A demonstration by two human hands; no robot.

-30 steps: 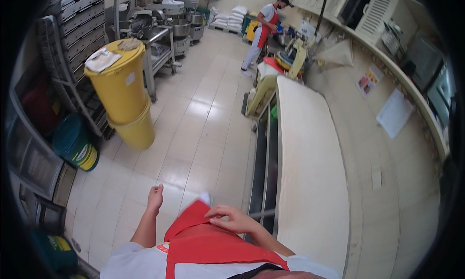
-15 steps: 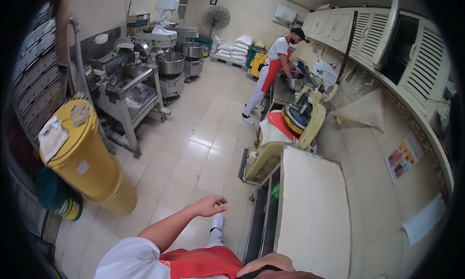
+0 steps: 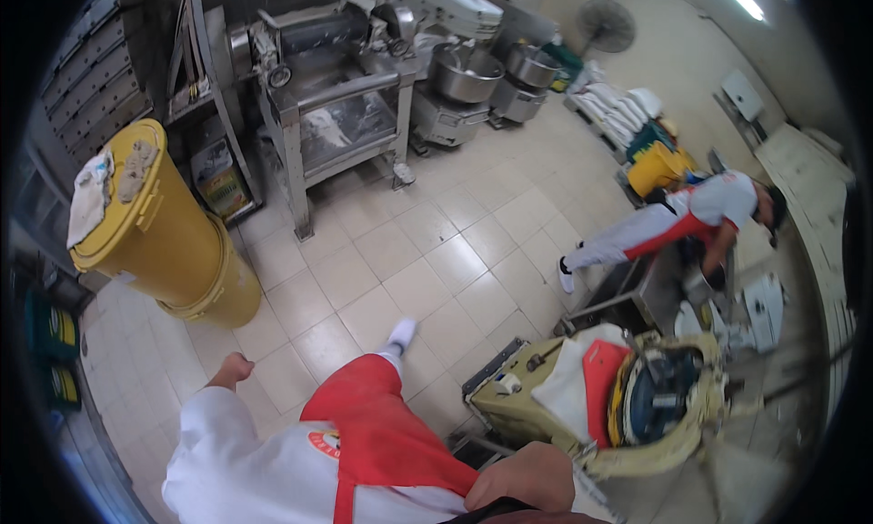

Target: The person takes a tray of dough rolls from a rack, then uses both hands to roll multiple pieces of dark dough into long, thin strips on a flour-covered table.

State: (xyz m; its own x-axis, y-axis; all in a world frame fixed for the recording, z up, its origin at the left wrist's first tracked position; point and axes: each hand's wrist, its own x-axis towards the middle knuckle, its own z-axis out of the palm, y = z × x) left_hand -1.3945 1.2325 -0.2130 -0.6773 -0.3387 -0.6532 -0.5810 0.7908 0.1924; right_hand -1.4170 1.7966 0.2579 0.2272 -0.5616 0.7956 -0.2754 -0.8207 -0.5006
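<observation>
My left hand (image 3: 238, 367) hangs low at my left side over the tiled floor, its fingers curled in and nothing visible in them. It is nearest to a tall yellow lidded bin (image 3: 202, 260), though apart from it. A white cloth (image 3: 92, 197) and a greyish-beige cloth (image 3: 137, 170) lie on the bin's lid. My right hand is out of view. A red apron (image 3: 382, 415) over white clothes covers my front, and one white shoe (image 3: 402, 331) shows ahead on the floor.
A metal roller machine (image 3: 336, 115) stands ahead, with mixer bowls (image 3: 466, 72) beyond it. On the right is a beige machine (image 3: 509, 388) bearing a red cloth (image 3: 604, 379). A co-worker (image 3: 718, 201) bends over a metal bowl (image 3: 705, 283). White sacks (image 3: 614, 110) are stacked farther back.
My view has swung left and tilted. My left hand has moved from in front of me to my left side, its fingers now more curled. The white table has mostly left the view.
</observation>
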